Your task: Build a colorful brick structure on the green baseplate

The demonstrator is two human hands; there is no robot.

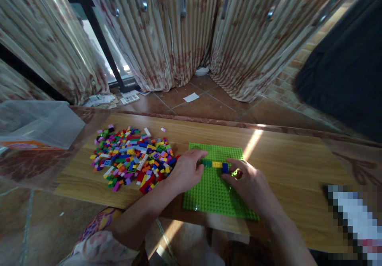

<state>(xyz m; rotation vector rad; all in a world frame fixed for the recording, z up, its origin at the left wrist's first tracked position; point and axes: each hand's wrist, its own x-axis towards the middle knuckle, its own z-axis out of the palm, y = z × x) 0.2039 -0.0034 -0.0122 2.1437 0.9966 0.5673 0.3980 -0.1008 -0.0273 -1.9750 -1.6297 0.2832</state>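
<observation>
A bright green studded baseplate (219,200) lies on the wooden table (298,166). Across its upper middle runs a short row of bricks (217,164), green, yellow and blue. My left hand (186,170) rests at the plate's left edge, fingers curled with the tips against the green end of the row. My right hand (249,184) lies over the plate's right side, its fingers pinched around the blue brick (225,167) at the row's right end. A loose pile of small multicoloured bricks (133,158) is spread on the table just left of my left hand.
A clear plastic tub (38,125) stands at the table's far left. Beyond the table are a tiled floor with scattered papers (191,97), striped curtains (179,31) and a dark cloth (346,75) at the right. A blurred patch (355,218) sits at the lower right.
</observation>
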